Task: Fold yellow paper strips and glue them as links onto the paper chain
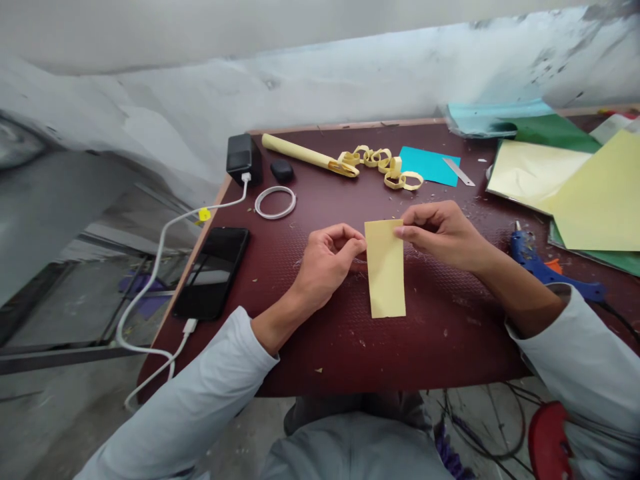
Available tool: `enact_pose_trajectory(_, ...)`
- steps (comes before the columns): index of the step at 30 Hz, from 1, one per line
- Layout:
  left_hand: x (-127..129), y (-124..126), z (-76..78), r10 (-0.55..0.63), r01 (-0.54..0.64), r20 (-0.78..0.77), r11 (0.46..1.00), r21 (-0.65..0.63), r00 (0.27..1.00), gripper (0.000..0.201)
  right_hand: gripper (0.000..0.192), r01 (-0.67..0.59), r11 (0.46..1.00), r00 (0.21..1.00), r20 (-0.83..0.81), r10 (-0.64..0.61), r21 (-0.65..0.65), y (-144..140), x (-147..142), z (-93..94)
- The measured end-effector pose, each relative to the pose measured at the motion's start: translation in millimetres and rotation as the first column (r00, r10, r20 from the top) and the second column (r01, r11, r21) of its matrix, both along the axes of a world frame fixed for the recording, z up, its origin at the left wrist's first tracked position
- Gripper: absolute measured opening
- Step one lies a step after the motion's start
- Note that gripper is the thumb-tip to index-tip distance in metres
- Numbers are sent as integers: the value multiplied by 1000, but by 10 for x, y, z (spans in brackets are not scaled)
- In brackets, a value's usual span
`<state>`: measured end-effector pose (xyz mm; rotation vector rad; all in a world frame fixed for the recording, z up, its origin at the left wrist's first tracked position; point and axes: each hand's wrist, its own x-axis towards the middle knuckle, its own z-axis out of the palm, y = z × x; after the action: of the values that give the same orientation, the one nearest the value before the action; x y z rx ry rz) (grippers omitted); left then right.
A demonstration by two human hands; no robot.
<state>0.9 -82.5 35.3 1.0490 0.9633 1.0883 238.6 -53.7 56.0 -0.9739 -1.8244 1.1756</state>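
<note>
- We're looking down on a dark red table [310, 347], and both hands are on one small piece of pale yellow paper [385, 270] right in the middle of it.
- Our left hand [327, 260] is curled in, fingertips pinched on the paper's upper left edge.
- Our right hand [440, 233] comes in from the other side, thumb and forefinger closed on the top right corner.
- The paper runs long-ways toward us, its lower end lying on the tabletop.
- Up at the far edge, a chain of yellow paper rings [383, 167] trails off the end of a rolled yellow tube [305, 155], with a teal sheet [430, 165] just beside it and a metal blade [459, 171] lying across that sheet's corner.
- Over on the right, a stack of yellow and green sheets [595, 193], and a blue glue gun [543, 263] near our right forearm.
- On the left, a black phone [213, 270] plugged into a white cable [155, 267], a coiled white cord [275, 202] and a black charger block [243, 157] behind it.
</note>
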Motion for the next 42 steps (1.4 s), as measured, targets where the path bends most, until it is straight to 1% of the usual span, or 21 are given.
enact_pose_trajectory(4,-16,-2,-25,-22,22,1,1000,7,1000,22,37,-1,1000,1000,5,1,0,-7,-18,24)
enact_pose_trajectory(8,-20,5,-32,-34,35,-13,999,16,999,19,38,-23,1000,1000,16,23,18,-10,-10,4)
enact_pose_trajectory(17,-1,8,-36,-21,21,-7,1000,15,1000,21,38,-45,999,999,26,45,20,-2,15,-15)
enact_pose_trajectory(21,-8,12,-33,-25,25,-2,999,34,1000,20,37,-64,998,997,45,63,17,-5,18,-26)
enact_pose_trajectory(27,-5,2,-31,-21,22,-12,999,36,1000,23,35,-90,996,994,54,90,-4,-12,24,-35)
enact_pose_trajectory(32,1,12,-41,2,-1,-2,998,62,1000,23,34,-105,995,993,63,105,-4,-22,15,-18)
enact_pose_trajectory(37,6,12,-38,22,-21,-14,998,54,1000,23,33,-102,995,991,90,102,2,-30,6,-14)
enact_pose_trajectory(42,7,8,-42,0,-2,30,999,50,1000,21,33,-110,994,989,96,108,7,-25,18,-29)
